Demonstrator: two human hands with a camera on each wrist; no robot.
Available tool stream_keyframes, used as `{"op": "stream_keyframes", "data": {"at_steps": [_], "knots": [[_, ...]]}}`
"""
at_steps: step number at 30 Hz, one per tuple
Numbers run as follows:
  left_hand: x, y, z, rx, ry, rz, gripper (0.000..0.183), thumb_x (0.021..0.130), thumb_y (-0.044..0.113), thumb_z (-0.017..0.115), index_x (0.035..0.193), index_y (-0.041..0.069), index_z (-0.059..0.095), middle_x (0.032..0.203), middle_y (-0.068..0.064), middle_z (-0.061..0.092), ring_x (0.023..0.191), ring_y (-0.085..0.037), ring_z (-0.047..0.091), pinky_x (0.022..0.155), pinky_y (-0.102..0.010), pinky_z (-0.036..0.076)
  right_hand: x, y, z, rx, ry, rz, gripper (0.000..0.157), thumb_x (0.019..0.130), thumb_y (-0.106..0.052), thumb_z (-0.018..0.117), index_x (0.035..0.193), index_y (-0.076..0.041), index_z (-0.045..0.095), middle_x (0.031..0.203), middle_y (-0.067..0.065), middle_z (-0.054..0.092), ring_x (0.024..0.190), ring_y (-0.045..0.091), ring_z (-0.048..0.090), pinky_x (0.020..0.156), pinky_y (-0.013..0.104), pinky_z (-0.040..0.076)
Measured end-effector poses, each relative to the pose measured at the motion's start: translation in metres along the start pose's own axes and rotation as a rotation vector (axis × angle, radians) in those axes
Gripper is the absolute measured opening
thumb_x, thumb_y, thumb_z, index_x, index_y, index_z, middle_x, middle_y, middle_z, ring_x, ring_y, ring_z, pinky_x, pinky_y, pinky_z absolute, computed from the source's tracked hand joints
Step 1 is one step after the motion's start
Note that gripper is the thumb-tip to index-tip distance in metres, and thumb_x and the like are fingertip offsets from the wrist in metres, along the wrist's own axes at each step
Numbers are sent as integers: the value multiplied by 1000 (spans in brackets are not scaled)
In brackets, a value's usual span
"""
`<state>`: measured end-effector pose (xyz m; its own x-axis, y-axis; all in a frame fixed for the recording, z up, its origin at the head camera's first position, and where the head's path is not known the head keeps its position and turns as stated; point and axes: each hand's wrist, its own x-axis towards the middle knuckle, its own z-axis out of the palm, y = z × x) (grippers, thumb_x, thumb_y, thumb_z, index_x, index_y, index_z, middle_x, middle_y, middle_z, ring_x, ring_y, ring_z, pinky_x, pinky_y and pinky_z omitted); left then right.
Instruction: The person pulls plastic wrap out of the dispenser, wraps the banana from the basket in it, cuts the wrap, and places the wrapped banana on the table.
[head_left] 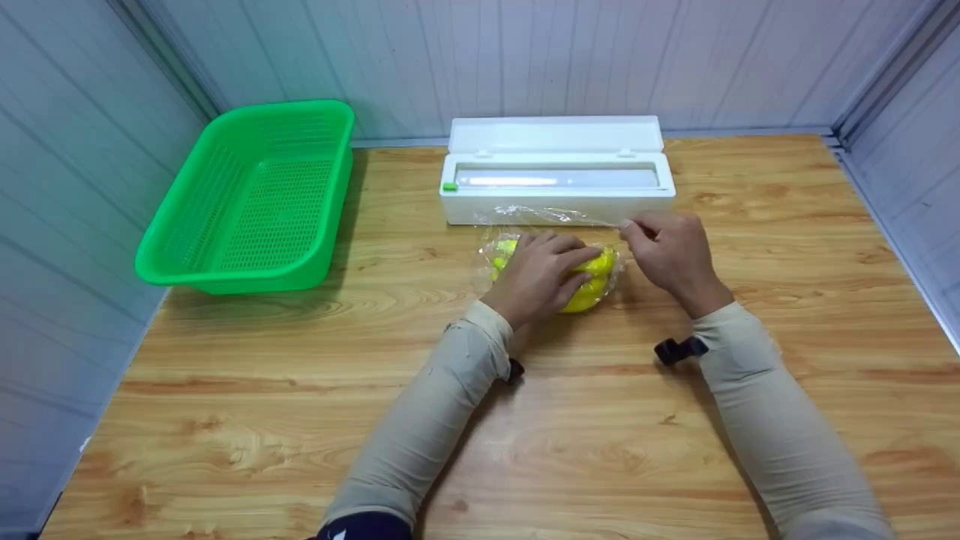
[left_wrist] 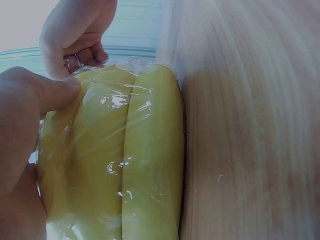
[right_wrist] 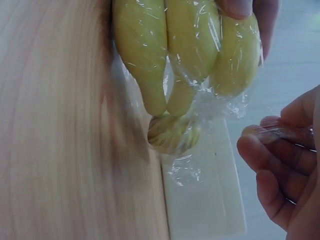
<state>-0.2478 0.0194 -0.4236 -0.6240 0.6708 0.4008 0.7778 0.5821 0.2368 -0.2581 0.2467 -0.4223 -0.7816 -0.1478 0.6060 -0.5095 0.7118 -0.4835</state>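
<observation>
Bananas: a yellow bunch of bananas (head_left: pixel 592 289) lies in the middle of the frame, on the wooden table (head_left: pixel 675 450), covered in clear wrap (head_left: pixel 551 217).
Left hand: the left hand (head_left: pixel 541 274) lies on top of the bananas, fingers bent over them, holding them down.
Right hand: the right hand (head_left: pixel 671 251), just right of the bananas, pinches the wrap's edge.
Box: a white wrap box (head_left: pixel 556 180) sits open just behind.
Basket: a green basket (head_left: pixel 255 199) sits at the upper left.
</observation>
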Motion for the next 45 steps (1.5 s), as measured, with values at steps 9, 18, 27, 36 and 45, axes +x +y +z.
{"op": "stream_keyframes", "data": {"at_steps": [9, 18, 27, 36, 45], "knots": [[1, -1, 2, 12, 5, -7, 35, 100, 31, 64, 133, 21, 66, 125, 1, 66, 116, -19, 57, 96, -38, 40, 5, -5, -14, -17, -197, -39, 19, 97, -14, 64, 89, 0, 76, 88, 13, 73, 85, 30, 69, 76, 49, 52], [0, -1, 4, 25, 4, -13, 35, 100, 31, 62, 134, 22, 66, 125, 0, 66, 118, -20, 55, 97, -39, 39, 4, 5, -27, 121, -401, -9, 19, 97, -11, 66, 81, -4, 74, 79, 6, 64, 73, 19, 52, 67, 35, 42], [1, 0, 3, 21, 0, -18, 34, 101, 33, 60, 133, 23, 66, 126, 2, 65, 119, -20, 55, 96, -39, 39, 5, 8, -31, 128, -628, 82, 20, 99, -21, 64, 96, -7, 79, 93, 4, 75, 78, 16, 63, 68, 32, 51], [1, 5, 5, 87, 15, -55, 41, 97, 45, 61, 131, 22, 66, 125, 2, 64, 118, -20, 56, 96, -40, 38, 4, 8, -27, 183, -651, 140, 14, 97, -17, 68, 99, -8, 78, 94, 8, 75, 78, 17, 61, 66, 25, 49], [5, 14, 16, 275, -20, -135, 60, 84, 69, 65, 122, 23, 57, 120, 1, 60, 118, -23, 53, 108, -52, 28, 3, 10, -24, 188, -610, 120, 15, 97, -18, 68, 96, -6, 77, 90, 6, 74, 78, 19, 61, 69, 25, 48]]}}
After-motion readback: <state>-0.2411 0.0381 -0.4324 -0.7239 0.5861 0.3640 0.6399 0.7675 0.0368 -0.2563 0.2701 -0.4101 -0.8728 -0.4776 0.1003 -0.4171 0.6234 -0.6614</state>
